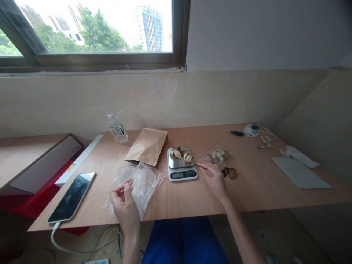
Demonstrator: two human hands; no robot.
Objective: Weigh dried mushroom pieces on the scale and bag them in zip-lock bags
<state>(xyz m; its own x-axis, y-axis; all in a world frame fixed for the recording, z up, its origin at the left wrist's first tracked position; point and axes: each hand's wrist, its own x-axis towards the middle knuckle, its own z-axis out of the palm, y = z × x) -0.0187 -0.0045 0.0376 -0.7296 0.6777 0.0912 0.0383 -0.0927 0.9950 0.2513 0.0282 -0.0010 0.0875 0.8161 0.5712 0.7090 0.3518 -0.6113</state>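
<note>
My left hand pinches the edge of a clear zip bag, one of the crumpled clear bags lying at the left of the table. At the right edge of a small digital kitchen scale, my right hand is closed on a thin dark brown piece. Several pale and brown dried pieces, like pods or shells, rest on the scale's metal plate. Beyond my right hand lies a zip bag of similar pieces. Loose dark brown pieces sit just right of my wrist.
Behind the clear bags lies a brown paper pouch, with a plastic bottle further back. A phone with a cable is at the left. A screwdriver, a white dome camera and a grey sheet are on the right.
</note>
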